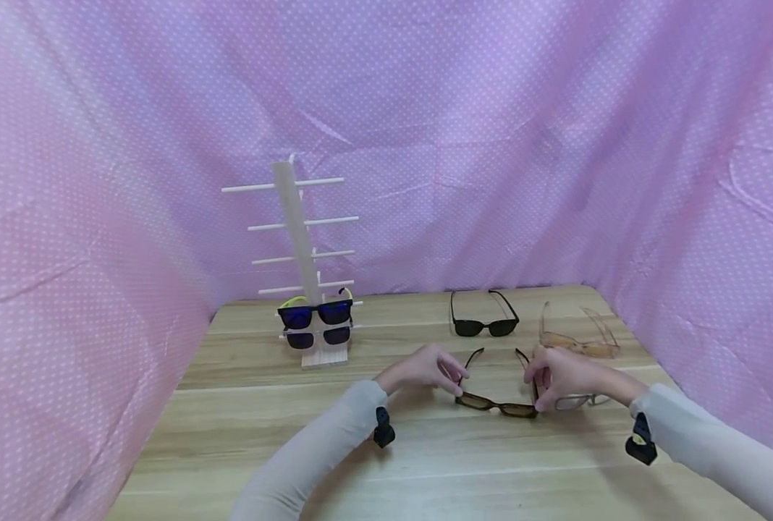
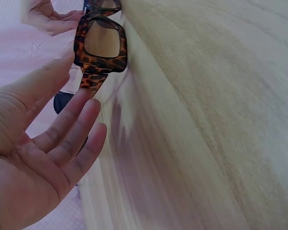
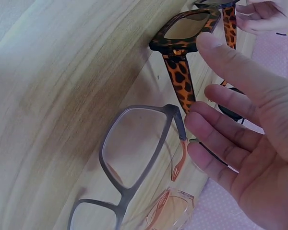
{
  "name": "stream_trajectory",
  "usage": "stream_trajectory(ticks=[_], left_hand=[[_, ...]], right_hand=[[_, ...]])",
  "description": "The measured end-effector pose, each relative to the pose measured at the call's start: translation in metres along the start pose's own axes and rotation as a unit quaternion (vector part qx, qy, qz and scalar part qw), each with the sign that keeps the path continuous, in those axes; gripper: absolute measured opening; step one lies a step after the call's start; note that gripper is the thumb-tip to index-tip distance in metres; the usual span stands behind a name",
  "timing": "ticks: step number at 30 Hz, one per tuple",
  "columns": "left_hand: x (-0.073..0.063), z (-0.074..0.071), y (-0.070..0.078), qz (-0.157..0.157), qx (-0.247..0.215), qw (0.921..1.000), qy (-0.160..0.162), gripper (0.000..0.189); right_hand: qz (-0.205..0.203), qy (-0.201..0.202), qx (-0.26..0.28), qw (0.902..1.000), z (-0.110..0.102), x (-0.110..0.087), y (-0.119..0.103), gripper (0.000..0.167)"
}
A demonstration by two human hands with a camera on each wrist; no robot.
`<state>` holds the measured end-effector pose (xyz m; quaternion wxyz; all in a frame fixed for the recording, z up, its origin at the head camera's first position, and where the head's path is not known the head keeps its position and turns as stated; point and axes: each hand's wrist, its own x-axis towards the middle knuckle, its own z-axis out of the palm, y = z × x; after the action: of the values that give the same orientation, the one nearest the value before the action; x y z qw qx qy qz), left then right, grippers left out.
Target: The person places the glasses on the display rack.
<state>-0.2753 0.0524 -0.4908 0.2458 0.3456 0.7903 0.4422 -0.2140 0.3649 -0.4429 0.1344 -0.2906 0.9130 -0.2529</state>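
Both hands are at a pair of tortoiseshell sunglasses (image 1: 519, 410) with brown lenses, its temples unfolded toward the back. My left hand (image 1: 428, 367) pinches the left hinge corner; in the left wrist view the thumb is at the frame (image 2: 122, 62) and the fingertips at the temple. At the other end, my right hand (image 1: 565, 374) holds the right corner, its thumb against the frame front and its fingers beside the spotted temple (image 3: 180, 79). Grey-framed glasses (image 3: 126, 192) lie just beyond the right hand, partly hidden by it in the head view.
Black sunglasses (image 1: 469, 328) lie behind, and peach clear-framed glasses (image 1: 598, 349) at the back right. On the left stands a wooden rack (image 1: 293, 217) with several crossbars. Blue-lensed sunglasses (image 1: 298, 318) and a dark-lensed pair (image 1: 337, 336) hang on its lowest bars. Pink dotted cloth (image 1: 425, 145) surrounds the table.
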Motion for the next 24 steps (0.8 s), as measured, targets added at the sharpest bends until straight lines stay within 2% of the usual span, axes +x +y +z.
stream_trajectory(ticks=[6,18,24], left_hand=[[-0.004,-0.001,-0.004,-0.023,0.001,0.9997,-0.008,0.034],[-0.007,-0.006,-0.008,-0.021,0.007,0.9997,-0.005,0.028],[-0.007,-0.011,-0.008,-0.029,0.002,0.9995,-0.014,0.029]], right_hand=[[-0.006,-0.009,0.026,0.9996,0.001,0.006,0.004,0.04],[-0.035,-0.045,0.063,0.9964,-0.005,0.023,0.014,0.035],[-0.022,-0.065,0.076,0.9948,-0.004,0.029,0.013,0.037]])
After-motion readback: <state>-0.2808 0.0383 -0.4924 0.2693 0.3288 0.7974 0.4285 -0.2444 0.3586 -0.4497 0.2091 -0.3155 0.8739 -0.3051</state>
